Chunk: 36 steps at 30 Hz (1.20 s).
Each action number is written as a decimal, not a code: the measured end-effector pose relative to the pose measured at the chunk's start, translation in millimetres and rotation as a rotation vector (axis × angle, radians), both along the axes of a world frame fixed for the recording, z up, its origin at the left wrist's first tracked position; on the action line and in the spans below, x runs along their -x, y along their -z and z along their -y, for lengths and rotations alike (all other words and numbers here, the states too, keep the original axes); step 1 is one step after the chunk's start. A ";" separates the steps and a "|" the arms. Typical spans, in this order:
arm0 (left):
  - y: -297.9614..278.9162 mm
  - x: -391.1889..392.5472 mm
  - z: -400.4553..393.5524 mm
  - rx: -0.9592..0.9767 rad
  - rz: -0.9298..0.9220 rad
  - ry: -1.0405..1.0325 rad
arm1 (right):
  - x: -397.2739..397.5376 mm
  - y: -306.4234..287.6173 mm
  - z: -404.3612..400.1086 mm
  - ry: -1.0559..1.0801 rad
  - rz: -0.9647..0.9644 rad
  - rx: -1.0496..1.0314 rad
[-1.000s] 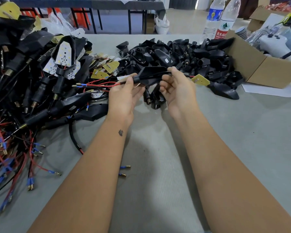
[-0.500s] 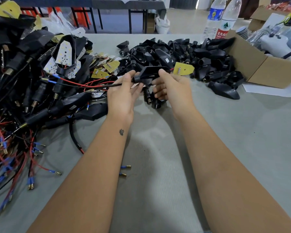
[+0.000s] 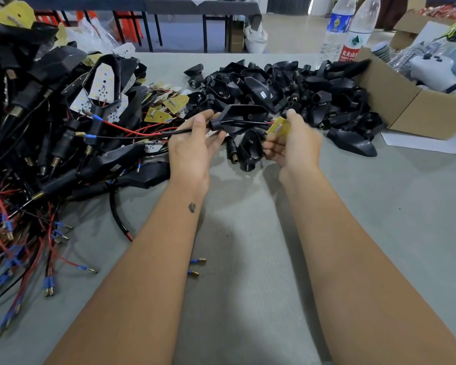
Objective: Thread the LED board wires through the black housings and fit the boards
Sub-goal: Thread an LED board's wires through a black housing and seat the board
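Note:
My left hand [image 3: 195, 148] pinches the stem end of a black housing [image 3: 244, 118] held above the table. Red and black wires [image 3: 132, 131] trail out of the stem to the left, ending in blue connectors. My right hand [image 3: 294, 143] pinches a yellow LED board [image 3: 279, 126] just right of the housing's wide end, with short wires running from the board into the housing. A heap of empty black housings [image 3: 287, 88] lies behind my hands. Loose yellow LED boards [image 3: 166, 104] lie left of centre.
A big pile of finished housings with wires [image 3: 37, 143] fills the left side. A cardboard box [image 3: 416, 106] stands at the right, two water bottles [image 3: 353, 35] behind it. Two loose blue-tipped terminals [image 3: 196, 267] lie on the grey table [image 3: 248, 285] between my forearms.
The wires have been drawn further left through the housing. My right hand brought the yellow board down from above the heap to the housing's wide end.

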<state>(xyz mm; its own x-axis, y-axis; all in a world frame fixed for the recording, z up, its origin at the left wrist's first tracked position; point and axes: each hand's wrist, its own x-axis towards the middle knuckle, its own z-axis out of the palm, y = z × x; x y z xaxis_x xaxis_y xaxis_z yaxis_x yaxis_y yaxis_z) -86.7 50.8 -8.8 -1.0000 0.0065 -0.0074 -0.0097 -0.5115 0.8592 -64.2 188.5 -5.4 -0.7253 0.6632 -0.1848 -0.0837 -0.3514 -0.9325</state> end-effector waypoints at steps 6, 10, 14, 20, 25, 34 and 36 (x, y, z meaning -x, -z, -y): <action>-0.6 3.8 3.0 -0.051 0.083 0.007 | 0.8 -0.6 2.8 -0.044 -0.086 -0.009; 4.1 6.0 2.2 -0.013 0.070 0.014 | 2.9 1.7 8.9 -0.040 -0.162 -0.155; 4.3 8.1 3.0 -0.014 0.066 0.041 | 3.0 3.0 9.7 -0.087 -0.178 -0.195; 4.9 -0.9 -7.9 0.096 -0.010 0.214 | -1.6 -1.1 14.8 -0.141 -0.132 -0.257; 4.4 -3.5 -9.7 0.112 -0.109 0.162 | -7.3 -8.6 18.3 -0.123 -0.124 -0.340; 1.8 -2.5 -11.6 0.033 -0.196 0.116 | -4.8 -8.3 26.2 -0.111 -0.099 -0.545; 1.8 -1.7 -10.9 0.039 -0.193 0.098 | -3.9 -7.3 27.2 -0.125 -0.098 -0.536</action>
